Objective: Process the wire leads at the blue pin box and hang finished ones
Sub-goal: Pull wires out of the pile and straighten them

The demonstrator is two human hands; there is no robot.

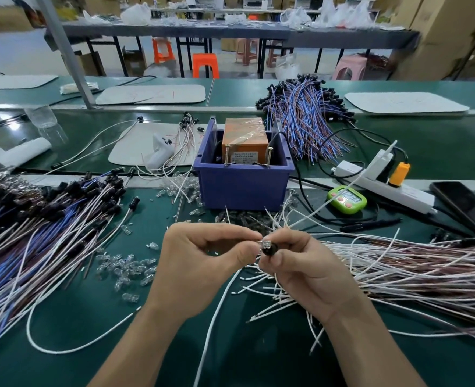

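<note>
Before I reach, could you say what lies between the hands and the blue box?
In the head view, clear bulbs and white wire ends lie there.

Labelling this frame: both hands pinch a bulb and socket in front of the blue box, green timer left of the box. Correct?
No: the timer sits right of the box, not left. The rest stands: left hand and right hand pinch the bulb and socket in front of the box. The head view shows it.
</note>
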